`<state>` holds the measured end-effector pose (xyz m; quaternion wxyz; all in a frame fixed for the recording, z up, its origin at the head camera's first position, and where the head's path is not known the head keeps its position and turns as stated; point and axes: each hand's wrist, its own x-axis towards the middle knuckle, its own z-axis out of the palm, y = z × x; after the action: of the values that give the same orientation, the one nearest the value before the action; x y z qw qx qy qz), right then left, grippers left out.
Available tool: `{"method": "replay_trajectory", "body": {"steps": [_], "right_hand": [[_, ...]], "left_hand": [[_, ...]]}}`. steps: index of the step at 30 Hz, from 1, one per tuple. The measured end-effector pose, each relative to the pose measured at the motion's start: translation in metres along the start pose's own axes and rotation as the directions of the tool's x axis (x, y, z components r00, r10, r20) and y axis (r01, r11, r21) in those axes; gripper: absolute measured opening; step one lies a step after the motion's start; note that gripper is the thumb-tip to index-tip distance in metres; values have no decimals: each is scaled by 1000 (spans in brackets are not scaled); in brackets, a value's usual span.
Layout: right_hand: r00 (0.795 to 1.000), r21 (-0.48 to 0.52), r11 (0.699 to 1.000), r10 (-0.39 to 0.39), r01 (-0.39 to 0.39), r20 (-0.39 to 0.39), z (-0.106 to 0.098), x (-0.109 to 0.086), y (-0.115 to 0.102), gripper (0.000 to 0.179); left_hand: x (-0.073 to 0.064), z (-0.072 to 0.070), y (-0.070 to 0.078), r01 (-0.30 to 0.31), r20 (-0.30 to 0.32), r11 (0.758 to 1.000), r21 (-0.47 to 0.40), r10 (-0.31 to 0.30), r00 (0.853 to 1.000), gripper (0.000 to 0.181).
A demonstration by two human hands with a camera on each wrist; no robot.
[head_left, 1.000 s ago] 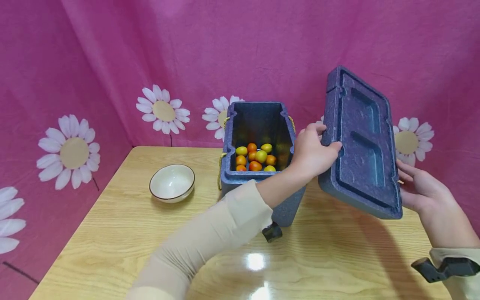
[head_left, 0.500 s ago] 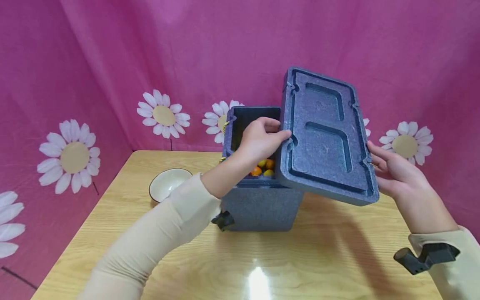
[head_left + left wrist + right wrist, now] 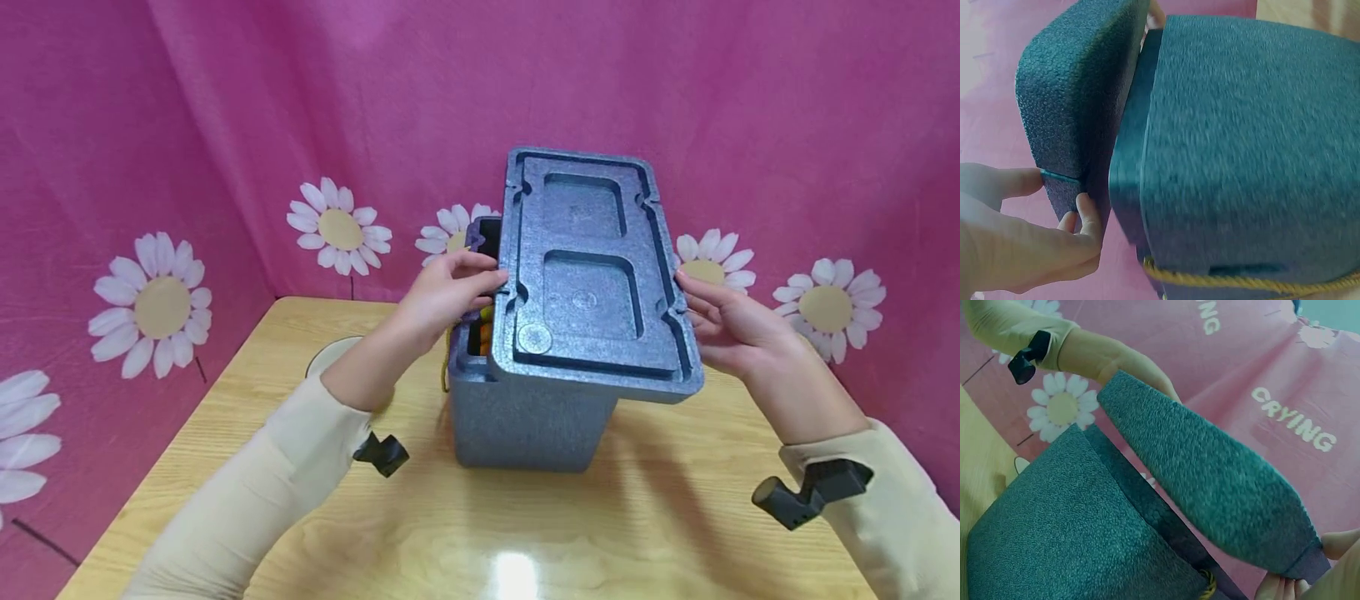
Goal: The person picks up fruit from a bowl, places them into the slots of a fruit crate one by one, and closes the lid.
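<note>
A grey foam lid (image 3: 588, 296) is held tilted over the matching foam box (image 3: 532, 425), its recessed face turned up toward the head camera. My left hand (image 3: 442, 304) pinches the lid's left edge, thumb on the upper face. At the right edge, my right hand (image 3: 738, 329) grips the lid, thumb and fingers on either side of the rim. The left wrist view has a narrow gap between lid (image 3: 1079, 75) and box (image 3: 1247, 137). Inside the box, a few orange and yellow cherry tomatoes (image 3: 486, 332) show at the left; the lid hides the others.
A cream bowl with a dark rim (image 3: 327, 357) stands left of the box, partly behind my left forearm. Yellow rope (image 3: 1229, 281) hangs on the box's side. Behind the wooden table (image 3: 420, 533) is a pink flowered curtain (image 3: 600, 75).
Both hands have carried the lid left, from beside the box to over it. It has turned flatter, its recessed face more upward, and now covers most of the opening.
</note>
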<state>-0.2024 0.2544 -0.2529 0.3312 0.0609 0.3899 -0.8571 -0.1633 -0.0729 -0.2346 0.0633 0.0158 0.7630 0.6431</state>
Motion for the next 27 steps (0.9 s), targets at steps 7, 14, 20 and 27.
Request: {"method": "replay_trajectory", "body": {"steps": [7,14,20,27], "right_hand": [[999,-75,997,-34,33,-4,13,6,1,20],[997,-218,973,-75,74,4,27,12,-14,19],[970,-479,850,-240,220,20,43,23,-18,41],[771,-672,540,-632,507,75,61,24,-7,61]], "left_hand": [[-3,-18,-3,-8,11,999,-38,8,1000,44],[-1,-30,4,-38,7,995,-97,38,999,43],[3,-40,9,-101,-65,989,-108,95,993,44],[22,-42,9,-322,-217,947,-13,312,925,38]]}}
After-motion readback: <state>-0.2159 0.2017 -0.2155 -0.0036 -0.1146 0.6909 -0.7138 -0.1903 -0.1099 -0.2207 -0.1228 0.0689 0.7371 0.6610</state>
